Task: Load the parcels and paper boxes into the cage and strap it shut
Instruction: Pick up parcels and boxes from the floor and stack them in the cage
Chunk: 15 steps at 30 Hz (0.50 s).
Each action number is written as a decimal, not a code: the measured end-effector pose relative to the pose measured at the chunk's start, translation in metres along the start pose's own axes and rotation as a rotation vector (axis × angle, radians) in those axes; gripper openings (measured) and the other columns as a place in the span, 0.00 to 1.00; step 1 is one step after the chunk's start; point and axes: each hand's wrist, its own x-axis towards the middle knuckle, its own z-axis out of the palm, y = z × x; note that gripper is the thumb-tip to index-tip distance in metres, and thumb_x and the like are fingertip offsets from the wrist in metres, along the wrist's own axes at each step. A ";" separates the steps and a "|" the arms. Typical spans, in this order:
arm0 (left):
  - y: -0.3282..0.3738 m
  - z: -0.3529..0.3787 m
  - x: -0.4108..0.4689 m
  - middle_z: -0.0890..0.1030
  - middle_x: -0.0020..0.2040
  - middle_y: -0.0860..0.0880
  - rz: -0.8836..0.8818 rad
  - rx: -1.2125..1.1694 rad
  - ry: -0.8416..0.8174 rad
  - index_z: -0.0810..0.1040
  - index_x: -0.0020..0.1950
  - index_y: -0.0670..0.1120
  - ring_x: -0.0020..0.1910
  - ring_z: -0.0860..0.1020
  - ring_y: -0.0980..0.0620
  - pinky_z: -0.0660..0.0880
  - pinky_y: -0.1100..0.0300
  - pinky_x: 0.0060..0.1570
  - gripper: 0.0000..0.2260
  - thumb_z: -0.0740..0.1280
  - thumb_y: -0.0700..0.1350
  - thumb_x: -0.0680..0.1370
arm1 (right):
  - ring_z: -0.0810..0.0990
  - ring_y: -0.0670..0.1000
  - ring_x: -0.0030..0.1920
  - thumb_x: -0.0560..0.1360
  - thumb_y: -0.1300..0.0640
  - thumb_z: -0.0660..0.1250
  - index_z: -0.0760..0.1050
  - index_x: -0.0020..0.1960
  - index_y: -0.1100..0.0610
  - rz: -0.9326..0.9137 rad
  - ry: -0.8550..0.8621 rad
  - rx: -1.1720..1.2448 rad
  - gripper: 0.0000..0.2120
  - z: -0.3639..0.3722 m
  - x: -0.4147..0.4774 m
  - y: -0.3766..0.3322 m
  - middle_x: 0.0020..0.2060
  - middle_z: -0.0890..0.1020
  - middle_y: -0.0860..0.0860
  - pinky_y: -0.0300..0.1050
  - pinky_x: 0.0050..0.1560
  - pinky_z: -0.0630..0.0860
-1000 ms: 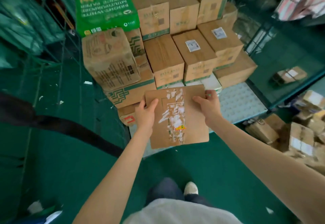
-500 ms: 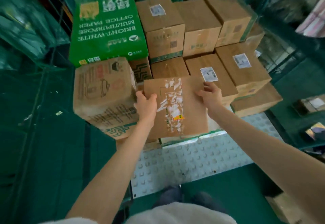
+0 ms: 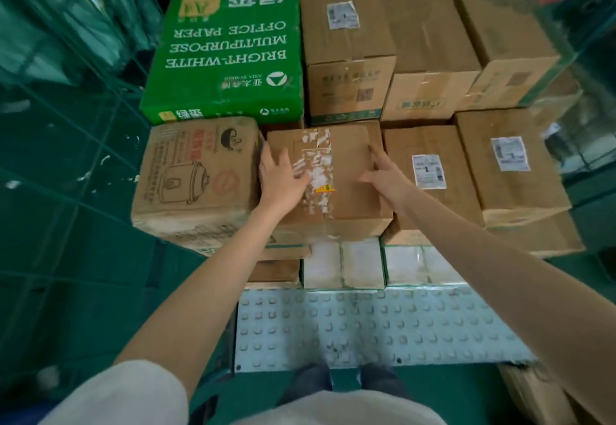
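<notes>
A brown parcel (image 3: 346, 171) with a torn white label lies on top of the stack inside the cage, between a rice-cooker box (image 3: 193, 174) and a labelled brown box (image 3: 433, 197). My left hand (image 3: 280, 181) lies flat on the parcel's top left, fingers spread. Over the parcel's right edge my right hand (image 3: 386, 174) keeps a grip, its fingers running down the side. A green office-paper box (image 3: 230, 51) sits behind, at the back left. Several brown boxes fill the back and right.
The green wire mesh cage wall (image 3: 83, 144) stands close on the left. A studded white floor plate (image 3: 366, 324) lies bare at the front of the cage. White boxes (image 3: 343, 264) sit under the stack's front edge. My feet stand at the plate's near edge.
I stepped up to the cage and carried the parcel forward and down onto the stack. My left hand went from gripping its edge to lying flat on top.
</notes>
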 end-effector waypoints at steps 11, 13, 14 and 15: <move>-0.024 0.006 -0.022 0.34 0.80 0.48 0.367 0.512 -0.252 0.40 0.81 0.52 0.78 0.34 0.46 0.36 0.44 0.75 0.52 0.70 0.67 0.70 | 0.76 0.56 0.61 0.75 0.42 0.69 0.54 0.78 0.44 0.245 -0.098 0.007 0.37 -0.002 0.002 0.027 0.67 0.75 0.50 0.65 0.61 0.74; -0.024 0.002 -0.019 0.36 0.80 0.48 0.360 0.528 -0.216 0.42 0.81 0.51 0.79 0.37 0.46 0.40 0.45 0.76 0.51 0.72 0.64 0.71 | 0.77 0.56 0.60 0.76 0.42 0.69 0.54 0.78 0.44 0.244 -0.100 0.013 0.37 0.000 0.010 0.015 0.67 0.75 0.50 0.63 0.58 0.76; -0.022 0.000 -0.017 0.38 0.81 0.48 0.363 0.539 -0.198 0.44 0.82 0.50 0.79 0.39 0.47 0.43 0.45 0.77 0.49 0.72 0.62 0.72 | 0.78 0.54 0.57 0.76 0.43 0.68 0.55 0.78 0.45 0.243 -0.097 0.018 0.36 0.002 0.012 0.009 0.66 0.75 0.50 0.59 0.53 0.79; -0.019 -0.001 -0.015 0.40 0.81 0.48 0.365 0.563 -0.180 0.45 0.82 0.49 0.80 0.41 0.47 0.48 0.45 0.77 0.47 0.72 0.60 0.73 | 0.78 0.52 0.53 0.77 0.43 0.67 0.56 0.78 0.45 0.238 -0.100 0.017 0.34 0.004 0.013 0.002 0.64 0.75 0.49 0.54 0.46 0.79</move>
